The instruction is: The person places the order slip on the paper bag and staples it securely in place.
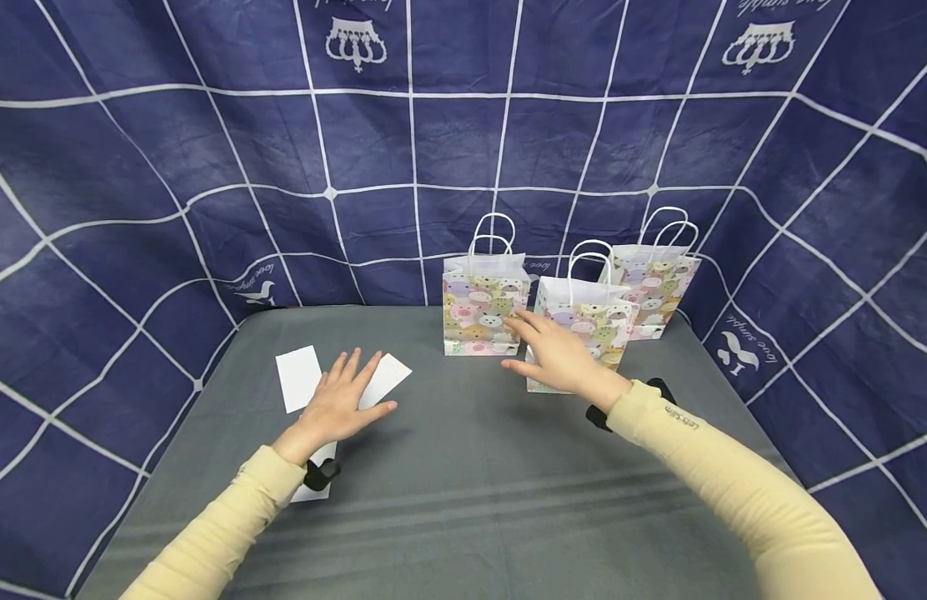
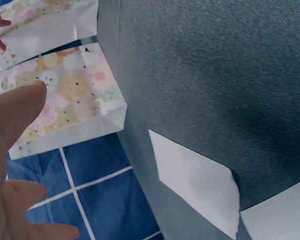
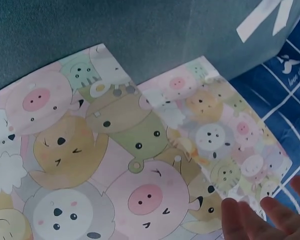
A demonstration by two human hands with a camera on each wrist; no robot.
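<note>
My left hand (image 1: 336,408) hovers over several white paper cards (image 1: 299,377), its fingers spread and holding nothing. Part of the cards lies hidden under that hand and wrist. On the right, my right hand (image 1: 557,354) is held out with extended fingers in front of the paper gift bags, gripping nothing. The nearest bag (image 1: 583,317) has a cartoon animal print and white twisted handles; my hand and wrist cover part of it. A second bag (image 1: 484,308) stands to its left, and a third bag (image 1: 654,287) behind it to the right. Whether my right fingers touch a bag, I cannot tell.
A grey cloth covers the table (image 1: 463,500). Dark blue fabric (image 1: 463,142) with a white grid hangs behind it and along both sides, close to the bags at the back. Black straps (image 1: 321,475) circle both wrists.
</note>
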